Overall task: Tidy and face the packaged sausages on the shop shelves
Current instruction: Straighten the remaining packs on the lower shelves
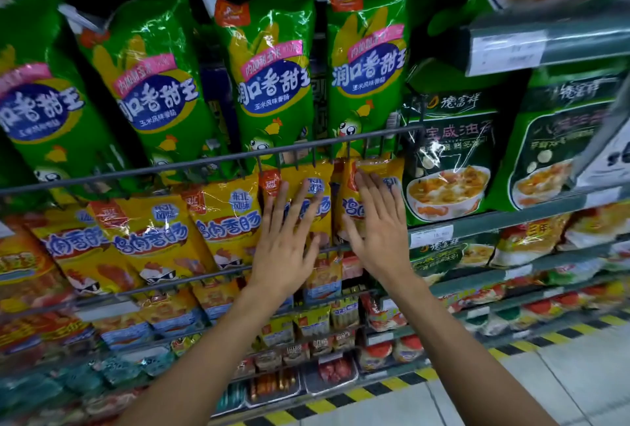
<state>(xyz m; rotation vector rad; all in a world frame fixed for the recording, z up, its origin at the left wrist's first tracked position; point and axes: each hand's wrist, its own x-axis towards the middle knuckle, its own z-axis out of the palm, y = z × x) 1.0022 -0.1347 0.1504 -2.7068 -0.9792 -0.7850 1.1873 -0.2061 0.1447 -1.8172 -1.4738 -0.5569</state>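
Note:
A row of yellow sausage packs (225, 221) stands behind a wire rail (191, 280) on the middle shelf. My left hand (284, 241) lies flat, fingers spread, on one yellow pack (317, 187) near the row's right end. My right hand (378, 228) presses flat on the rightmost yellow pack (381, 168) beside it. Neither hand grips anything. Green corn-sausage packs (272, 84) stand upright on the shelf above, behind their own wire rail (211, 163).
Green soup-mix bags (450, 159) stand to the right on a solid shelf with price labels (431, 234). Lower shelves hold several small sausage packs and trays (327, 374). A yellow-black hazard strip (375, 388) edges the tiled floor at bottom right.

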